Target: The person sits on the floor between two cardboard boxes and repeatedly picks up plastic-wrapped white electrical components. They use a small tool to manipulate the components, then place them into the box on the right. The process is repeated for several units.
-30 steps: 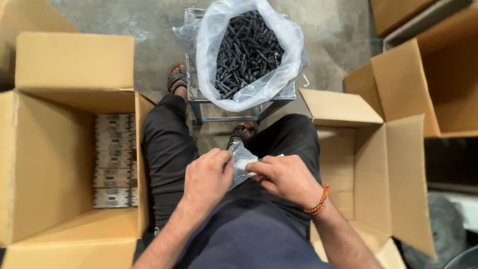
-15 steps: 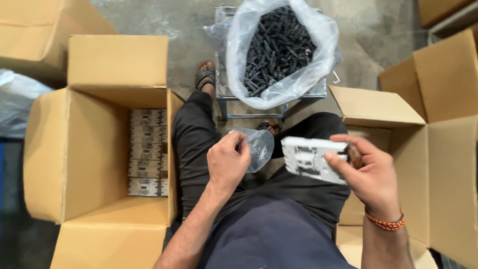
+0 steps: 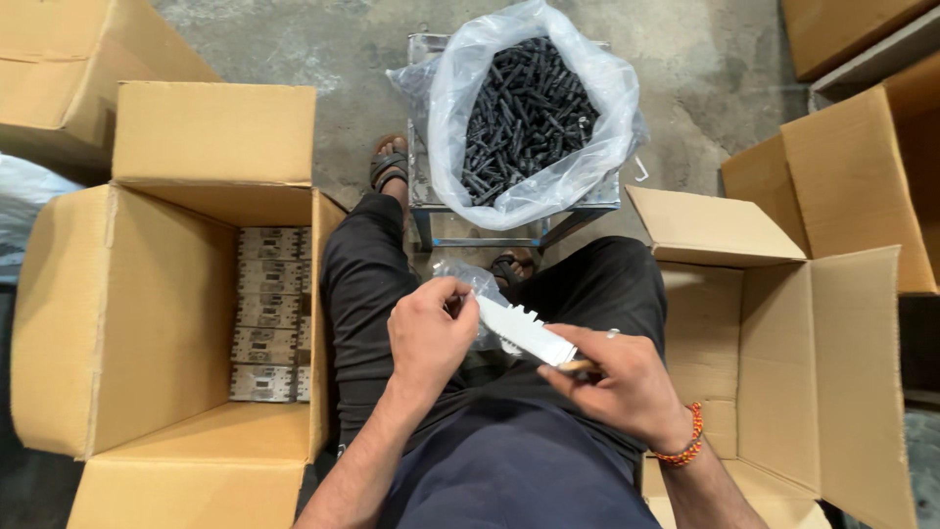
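Hands rejoined over lap, white part back at the bag.
Right hand (image 3: 627,387), out to the side half a second ago, now pinches a white notched plastic block (image 3: 524,331) against the left hand (image 3: 428,338), whose fingers grip a small clear plastic bag (image 3: 480,289). Beyond: open cardboard box (image 3: 127,323) of stacked units on the left, clear sack of black screws (image 3: 529,108) ahead.

1. The card (image 3: 524,331) is showing white above the black trousers (image 3: 509,460).
2. The bag (image 3: 534,108) beyond the trousers is looking clear, its screws (image 3: 529,113) black.
3. The boxes (image 3: 127,323) beside the trousers are showing plain brown.
4. The bracelet (image 3: 682,441) is showing orange-red beads.
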